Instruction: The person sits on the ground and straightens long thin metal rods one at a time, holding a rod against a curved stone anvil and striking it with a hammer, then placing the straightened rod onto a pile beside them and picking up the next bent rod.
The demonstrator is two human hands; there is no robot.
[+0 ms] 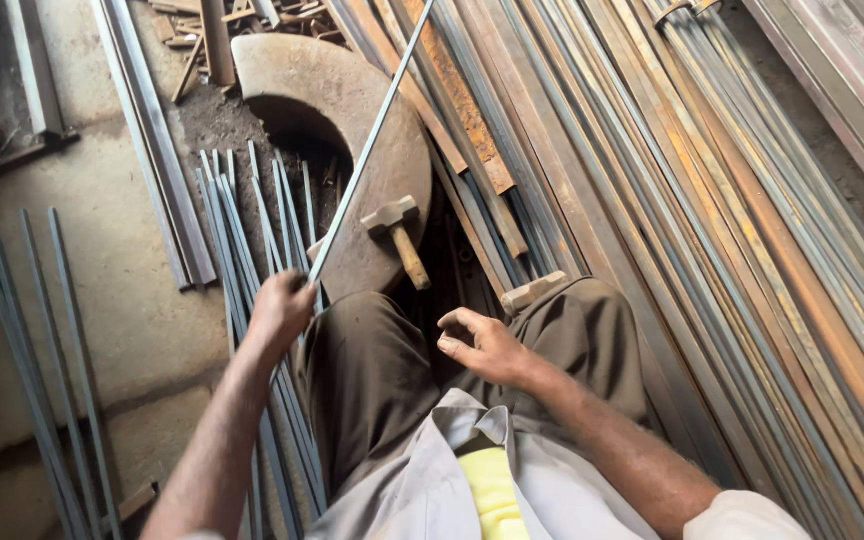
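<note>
Our left hand [280, 308] grips a long thin grey steel strip [372, 140] laid across the heavy rusty curved iron block [377, 150]; our right hand [487, 345] hangs open, empty, near the wooden-handled steel hammer [397, 235]. Judging so, striking needs that hammer gripped.

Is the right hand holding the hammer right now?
No, the right hand is empty above the knee; the hammer lies on the stone.

left hand [280, 308] fisted, arm outstretched, right hand [487, 345] loosely curled, empty

One hammer [395, 232] — one ring-shaped block [372, 140] — two hands [280, 308].
</note>
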